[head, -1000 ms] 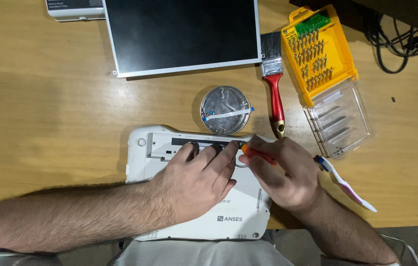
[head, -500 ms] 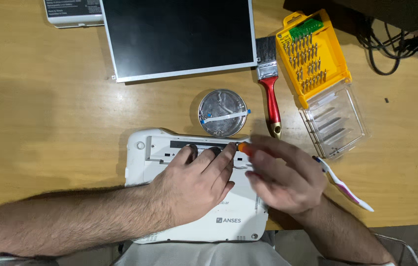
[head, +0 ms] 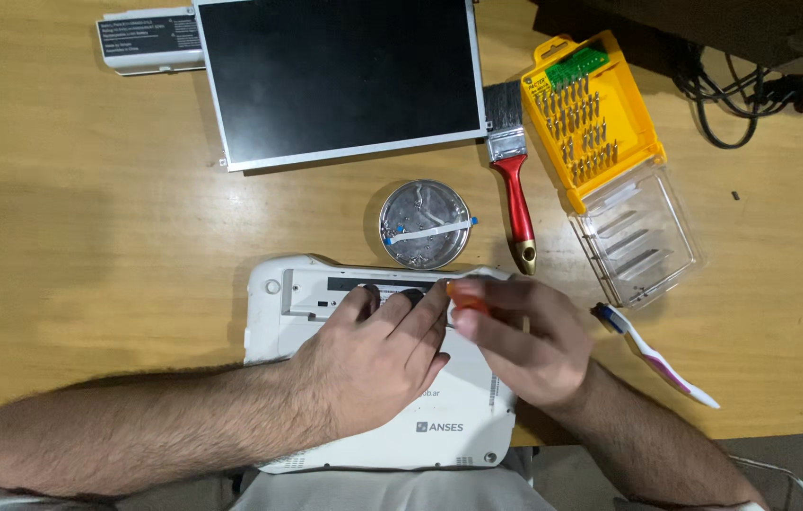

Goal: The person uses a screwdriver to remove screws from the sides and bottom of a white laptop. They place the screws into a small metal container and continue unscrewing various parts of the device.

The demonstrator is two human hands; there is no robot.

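Note:
A white laptop base (head: 288,293) lies upside down at the near table edge, its empty battery bay facing away from me. My left hand (head: 368,364) rests flat on it, fingers reaching the bay. My right hand (head: 520,336) is closed around an orange-handled screwdriver (head: 466,295), whose tip is hidden between the two hands over the laptop base.
A round metal tin (head: 425,224) with small screws and a ribbon cable sits just beyond the laptop. Further back lie a detached screen panel (head: 340,76) and a battery pack (head: 148,40). Right: red-handled brush (head: 512,185), yellow bit case (head: 600,132), toothbrush (head: 657,358), black cables (head: 733,104).
My right hand has shifted slightly left over the laptop base, with the screwdriver handle now against my left fingertips. The left hand stays put.

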